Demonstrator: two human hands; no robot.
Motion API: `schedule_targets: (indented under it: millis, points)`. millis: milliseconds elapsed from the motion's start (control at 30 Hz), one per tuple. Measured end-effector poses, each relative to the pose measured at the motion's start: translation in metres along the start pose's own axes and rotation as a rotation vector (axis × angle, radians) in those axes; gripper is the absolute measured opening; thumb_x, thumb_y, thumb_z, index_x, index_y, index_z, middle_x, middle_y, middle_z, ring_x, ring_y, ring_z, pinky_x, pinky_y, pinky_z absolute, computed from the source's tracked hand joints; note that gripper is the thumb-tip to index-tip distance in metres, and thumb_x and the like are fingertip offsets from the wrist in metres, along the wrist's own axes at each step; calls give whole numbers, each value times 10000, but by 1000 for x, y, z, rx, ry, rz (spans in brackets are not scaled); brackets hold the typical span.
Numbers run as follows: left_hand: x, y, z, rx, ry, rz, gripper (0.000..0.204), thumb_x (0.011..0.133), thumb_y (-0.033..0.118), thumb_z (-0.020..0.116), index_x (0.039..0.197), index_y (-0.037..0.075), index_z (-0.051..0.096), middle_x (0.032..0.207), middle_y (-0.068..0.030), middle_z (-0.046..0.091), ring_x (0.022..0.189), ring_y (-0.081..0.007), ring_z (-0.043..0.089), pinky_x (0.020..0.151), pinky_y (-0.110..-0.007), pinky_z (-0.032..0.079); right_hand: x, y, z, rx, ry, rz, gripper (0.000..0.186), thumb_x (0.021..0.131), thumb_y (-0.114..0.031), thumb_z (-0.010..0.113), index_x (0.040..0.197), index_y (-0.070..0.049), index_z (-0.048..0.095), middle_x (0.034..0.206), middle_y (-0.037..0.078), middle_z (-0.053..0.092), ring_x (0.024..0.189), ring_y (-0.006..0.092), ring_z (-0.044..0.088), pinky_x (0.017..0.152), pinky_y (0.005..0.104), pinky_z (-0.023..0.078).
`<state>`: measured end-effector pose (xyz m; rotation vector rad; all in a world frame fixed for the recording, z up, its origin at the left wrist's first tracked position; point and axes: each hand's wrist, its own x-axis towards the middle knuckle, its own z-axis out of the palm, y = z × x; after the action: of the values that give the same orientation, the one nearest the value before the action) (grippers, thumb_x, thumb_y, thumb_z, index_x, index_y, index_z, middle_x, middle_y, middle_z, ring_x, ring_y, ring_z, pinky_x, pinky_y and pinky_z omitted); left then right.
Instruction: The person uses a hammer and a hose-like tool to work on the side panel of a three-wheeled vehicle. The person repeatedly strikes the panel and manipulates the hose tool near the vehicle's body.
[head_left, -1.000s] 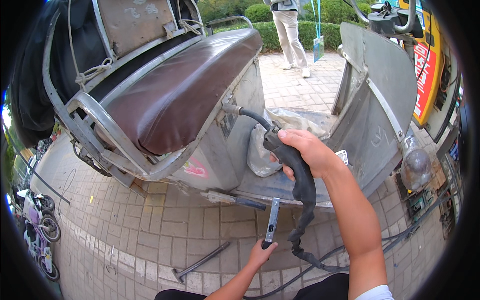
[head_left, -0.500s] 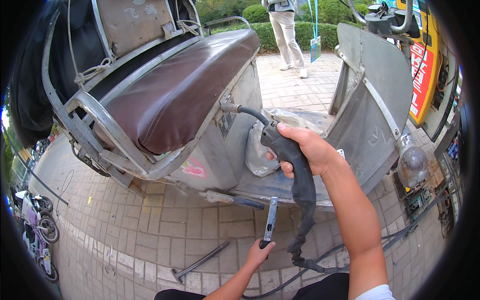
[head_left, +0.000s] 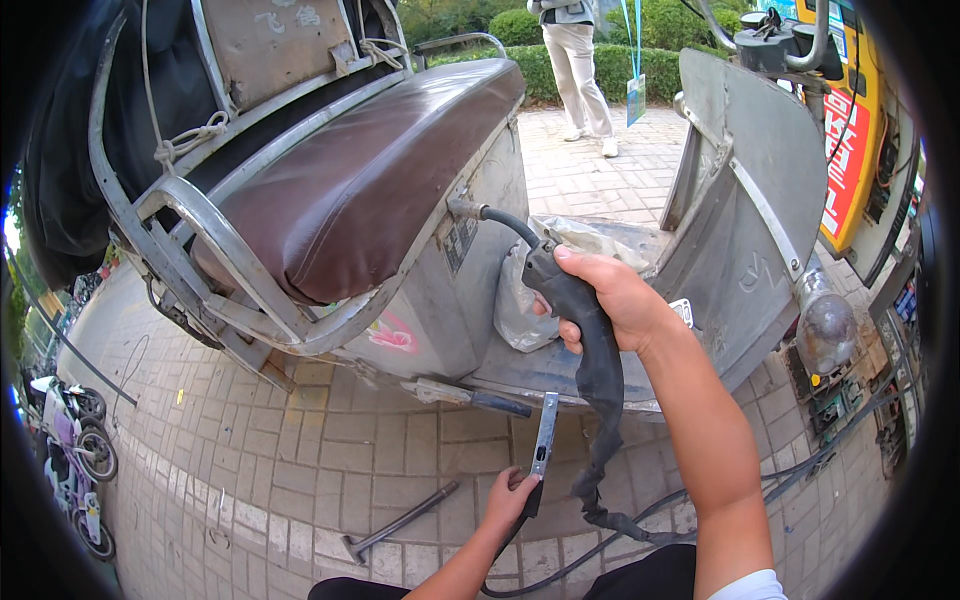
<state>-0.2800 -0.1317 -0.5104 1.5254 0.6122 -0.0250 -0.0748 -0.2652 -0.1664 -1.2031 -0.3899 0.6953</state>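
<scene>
Had a hammer (head_left: pixel 402 522) lying on the paving (head_left: pixel 250 440); farther right, gripped a dark-handled metal bar (head_left: pixel 548 425) in the left hand (head_left: pixel 510 497), near the footboard (head_left: pixel 500 374); wrapped the fingers of the right hand (head_left: pixel 615 300) around a black hose-fed torch (head_left: pixel 575 290), above the footboard.

Brick pavement (head_left: pixel 300 455), metal hammer (head_left: pixel 404 519), dark cables (head_left: pixel 820 459), apparently parked two-wheelers (head_left: pixel 80 465) at left edge

A person (head_left: pixel 577 75) stands before a green hedge (head_left: pixel 665 84), with two-wheelers (head_left: pixel 64 440) far left.

Pale characters (head_left: pixel 842 165) on red panel (head_left: pixel 858 122), brown board (head_left: pixel 275 60).
</scene>
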Motion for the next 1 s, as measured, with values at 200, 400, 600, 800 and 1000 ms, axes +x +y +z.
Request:
schedule_targets:
  millis: [200, 400, 600, 800, 1000]
  points:
    - [-3, 42, -10, 28, 270, 263, 460, 894, 270, 723, 1226, -24, 603, 1170, -145, 653, 1028, -205, 634, 910, -325, 505, -3, -1, 5, -52, -23, 5, 334, 1028, -379, 516, 981, -52, 567, 801, 93, 641, 487, 142, 572, 405, 305, 474]
    - [-26, 131, -18, -115, 301, 589, 370, 888, 220, 681, 1192, 18, 624, 1162, -109, 650, 1082, -223, 600, 956, -358, 455, 1, 1, 7, -27, -21, -9, 331, 1019, -384, 530, 972, -58, 556, 787, 88, 625, 483, 144, 568, 403, 308, 473]
    - [-41, 170, -34, -128, 231, 688, 379, 919, 185, 660, 1234, -5, 569, 1220, -94, 617, 1067, -154, 555, 947, -304, 451, 1, 11, 4, 10, -23, -2, 334, 1018, -390, 530, 983, -58, 555, 792, 90, 616, 487, 145, 568, 402, 313, 469]
    - [-53, 181, -31, -86, 184, 702, 386, 924, 194, 658, 1239, -11, 567, 1215, -98, 619, 1111, -165, 555, 980, -314, 439, 2, 13, 8, 154, -73, 25, 372, 1033, -413, 484, 995, -52, 570, 814, 95, 627, 517, 145, 576, 446, 327, 486]
    - [-36, 166, -34, -120, 239, 575, 369, 908, 215, 678, 1200, -1, 617, 1179, -112, 649, 1019, -192, 599, 910, -341, 481, 12, 28, -6, 253, -122, 79, 368, 1036, -409, 472, 1074, -56, 572, 872, 134, 655, 522, 156, 589, 459, 333, 506]
